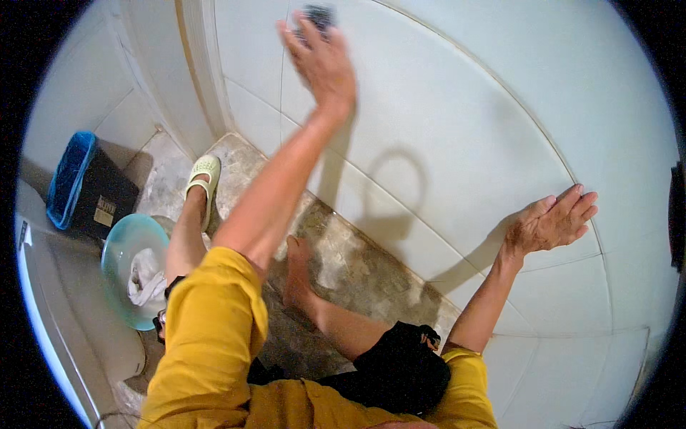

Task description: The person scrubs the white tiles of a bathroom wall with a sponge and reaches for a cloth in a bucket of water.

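Note:
My left hand [325, 67] is raised against the white tiled wall [429, 107], its fingers over a dark, rough-textured scrubbing pad [320, 17]. Motion blurs the hand and the pad, and the fingers cover part of the pad. Lower and to the right, my right hand [552, 222] lies against the same wall beside a tile joint [599, 241]. It holds nothing, and its fingers are slightly apart. Both arms reach out in yellow sleeves.
A black bin [115, 187] with a blue liner stands left, near a teal basin [110, 279] holding a white cloth [144, 276]. One foot wears a pale clog [206, 171]; the other bare foot [297, 263] is on the stained floor [343, 257]. A pale curved fixture [102, 327] is lower left.

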`<state>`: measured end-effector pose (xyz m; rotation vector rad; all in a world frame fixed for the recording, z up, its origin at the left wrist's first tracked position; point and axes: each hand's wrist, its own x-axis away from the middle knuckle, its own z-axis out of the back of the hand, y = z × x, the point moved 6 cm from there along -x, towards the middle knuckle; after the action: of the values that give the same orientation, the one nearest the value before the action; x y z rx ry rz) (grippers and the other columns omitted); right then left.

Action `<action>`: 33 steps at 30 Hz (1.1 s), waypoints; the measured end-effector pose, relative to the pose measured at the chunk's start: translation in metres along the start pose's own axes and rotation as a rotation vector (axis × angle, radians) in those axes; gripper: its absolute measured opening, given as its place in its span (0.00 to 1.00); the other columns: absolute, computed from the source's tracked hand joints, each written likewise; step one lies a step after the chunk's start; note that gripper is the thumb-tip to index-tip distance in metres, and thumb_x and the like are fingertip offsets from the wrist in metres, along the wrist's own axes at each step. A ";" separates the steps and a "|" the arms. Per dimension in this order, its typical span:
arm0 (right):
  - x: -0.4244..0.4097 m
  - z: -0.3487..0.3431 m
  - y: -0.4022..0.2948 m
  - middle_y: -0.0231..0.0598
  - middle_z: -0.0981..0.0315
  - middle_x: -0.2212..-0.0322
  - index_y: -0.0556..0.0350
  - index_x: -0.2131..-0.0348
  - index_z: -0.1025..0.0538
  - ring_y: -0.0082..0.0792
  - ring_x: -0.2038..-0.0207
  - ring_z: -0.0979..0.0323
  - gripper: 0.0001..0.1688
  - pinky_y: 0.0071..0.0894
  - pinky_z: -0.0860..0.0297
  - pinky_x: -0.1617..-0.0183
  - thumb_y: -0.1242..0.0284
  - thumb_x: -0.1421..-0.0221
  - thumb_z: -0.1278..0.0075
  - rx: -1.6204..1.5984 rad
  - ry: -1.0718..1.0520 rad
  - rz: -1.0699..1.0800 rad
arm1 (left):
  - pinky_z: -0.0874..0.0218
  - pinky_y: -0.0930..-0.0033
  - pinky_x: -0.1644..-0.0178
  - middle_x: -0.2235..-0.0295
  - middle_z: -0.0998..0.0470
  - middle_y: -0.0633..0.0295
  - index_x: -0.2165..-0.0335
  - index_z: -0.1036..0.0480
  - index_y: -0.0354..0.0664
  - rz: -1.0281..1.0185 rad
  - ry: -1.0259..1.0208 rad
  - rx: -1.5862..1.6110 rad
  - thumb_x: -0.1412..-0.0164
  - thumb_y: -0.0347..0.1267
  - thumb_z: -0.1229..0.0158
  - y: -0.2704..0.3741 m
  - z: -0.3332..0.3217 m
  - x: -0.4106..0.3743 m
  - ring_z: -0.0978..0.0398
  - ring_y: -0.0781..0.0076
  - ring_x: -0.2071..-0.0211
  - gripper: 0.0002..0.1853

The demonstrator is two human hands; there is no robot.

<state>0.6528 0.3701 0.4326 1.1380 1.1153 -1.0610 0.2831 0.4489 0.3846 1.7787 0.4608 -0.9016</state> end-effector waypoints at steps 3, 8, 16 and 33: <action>0.004 -0.002 0.000 0.41 0.53 0.37 0.51 0.41 0.40 0.40 0.34 0.61 0.27 0.45 0.71 0.33 0.64 0.37 0.69 -0.001 -0.017 -0.030 | 0.75 0.43 0.36 0.37 0.67 0.40 0.37 0.56 0.40 -0.366 -0.276 -0.044 0.43 0.46 0.48 0.076 -0.014 0.080 0.69 0.47 0.35 0.43; 0.004 0.002 0.002 0.41 0.53 0.37 0.51 0.41 0.39 0.40 0.34 0.60 0.27 0.45 0.72 0.33 0.64 0.38 0.67 -0.034 -0.070 -0.033 | 0.74 0.40 0.37 0.37 0.54 0.47 0.39 0.48 0.52 -0.715 -0.628 0.032 0.47 0.44 0.46 0.114 -0.021 0.130 0.62 0.49 0.35 0.38; 0.005 0.000 -0.003 0.41 0.53 0.37 0.50 0.42 0.38 0.40 0.34 0.60 0.27 0.44 0.73 0.33 0.68 0.40 0.65 -0.065 -0.015 -0.053 | 0.68 0.42 0.38 0.39 0.55 0.43 0.41 0.47 0.45 -0.264 -0.117 0.028 0.39 0.39 0.56 0.087 -0.018 -0.044 0.59 0.43 0.37 0.29; 0.007 0.000 -0.008 0.42 0.51 0.38 0.51 0.41 0.40 0.44 0.35 0.58 0.29 0.52 0.68 0.34 0.67 0.41 0.66 -0.026 0.010 -0.030 | 0.71 0.54 0.35 0.37 0.64 0.41 0.37 0.59 0.38 0.110 -0.096 0.076 0.33 0.43 0.65 -0.023 0.009 0.011 0.66 0.46 0.35 0.32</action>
<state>0.6464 0.3689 0.4243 1.1101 1.1541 -1.0620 0.2712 0.4486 0.3598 1.8024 0.2670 -0.9326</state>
